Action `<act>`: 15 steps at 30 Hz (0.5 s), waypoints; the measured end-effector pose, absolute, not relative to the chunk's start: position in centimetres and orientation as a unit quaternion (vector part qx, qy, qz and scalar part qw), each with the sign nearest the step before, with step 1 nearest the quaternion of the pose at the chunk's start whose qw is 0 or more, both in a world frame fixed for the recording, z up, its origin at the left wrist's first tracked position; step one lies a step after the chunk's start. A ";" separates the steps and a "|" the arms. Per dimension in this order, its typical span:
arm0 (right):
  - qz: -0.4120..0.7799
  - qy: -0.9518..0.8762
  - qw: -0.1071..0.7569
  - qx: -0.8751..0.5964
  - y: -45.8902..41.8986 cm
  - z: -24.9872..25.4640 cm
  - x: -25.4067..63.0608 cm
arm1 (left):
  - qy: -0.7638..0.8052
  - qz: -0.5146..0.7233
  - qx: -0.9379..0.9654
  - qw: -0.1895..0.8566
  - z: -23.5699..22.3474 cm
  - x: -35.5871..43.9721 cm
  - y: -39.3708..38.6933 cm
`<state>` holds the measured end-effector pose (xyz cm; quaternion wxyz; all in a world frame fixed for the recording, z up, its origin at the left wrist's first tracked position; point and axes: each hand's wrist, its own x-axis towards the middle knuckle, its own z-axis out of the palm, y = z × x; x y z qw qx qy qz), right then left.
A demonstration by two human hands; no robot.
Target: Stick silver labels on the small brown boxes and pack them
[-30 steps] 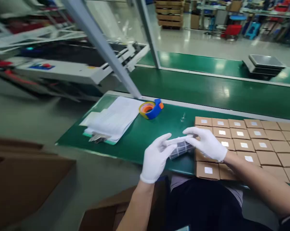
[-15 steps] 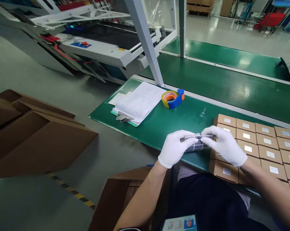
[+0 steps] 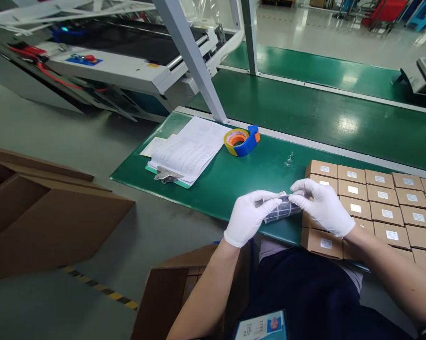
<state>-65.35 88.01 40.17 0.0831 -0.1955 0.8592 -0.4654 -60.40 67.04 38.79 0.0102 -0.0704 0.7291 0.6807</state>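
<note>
Between my hands is a curled, dark label sheet (image 3: 282,210) divided by pale grid lines. My left hand (image 3: 246,216), in a white glove, pinches its left end between thumb and fingers. My right hand (image 3: 321,205), also gloved in white, has its thumb and fingertips closed at the upper right edge of the sheet. Whether a single label is between those fingertips is too small to make out. To the right stand rows of small brown cardboard boxes (image 3: 386,213), many with a white label on top. My right hand and forearm cover some of them.
On the green table (image 3: 213,196) lie a clipboard with papers (image 3: 189,148) and a tape roll in a blue dispenser (image 3: 243,140). Large open cartons stand at left (image 3: 57,217) and below my left arm (image 3: 163,297). A grey post (image 3: 195,61) rises behind.
The view has shifted, so the scene sits further left. The sheet is tilted more, its gridded face showing more. My right fingertips have moved slightly towards its upper right edge.
</note>
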 end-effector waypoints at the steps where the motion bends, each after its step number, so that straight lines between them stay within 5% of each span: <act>1: -0.457 0.864 0.050 -0.205 88.1 40.1 -65.3 | 0.729 0.679 -0.086 0.004 38.8 -60.4 67.1; 6: -0.369 0.878 -0.134 -0.273 89.0 39.8 -65.1 | 0.719 0.682 -0.130 0.002 38.9 -60.5 67.6; 15: -0.229 0.875 -0.261 -0.338 89.8 39.1 -63.6 | 0.657 0.735 -0.167 0.032 38.2 -61.1 68.3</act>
